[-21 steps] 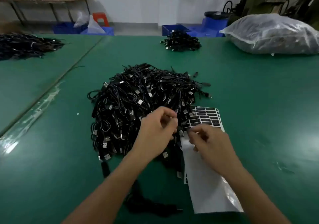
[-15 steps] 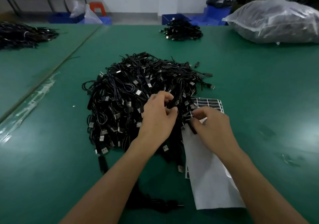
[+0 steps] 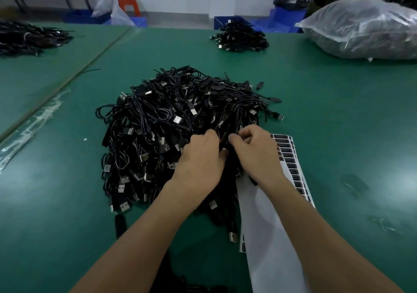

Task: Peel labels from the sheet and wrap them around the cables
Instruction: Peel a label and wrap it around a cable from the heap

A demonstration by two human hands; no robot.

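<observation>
1. Green bench [image 3: 67,202] carries the cable pile [image 3: 171,121], with the label sheet [image 3: 291,157] just right of it, partly under my right wrist.
2. My left hand [image 3: 200,164] and right hand [image 3: 255,155] meet at the pile's near right side, fingers curled, pinching one cable [image 3: 222,138]. Any label there is too small to see.
3. I judge it best to draw the cable taut, centre the label and press its ends flush.

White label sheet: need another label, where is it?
Head view: the white label sheet lies on the green table, right of the black cable pile, partly under the right hand.
</observation>
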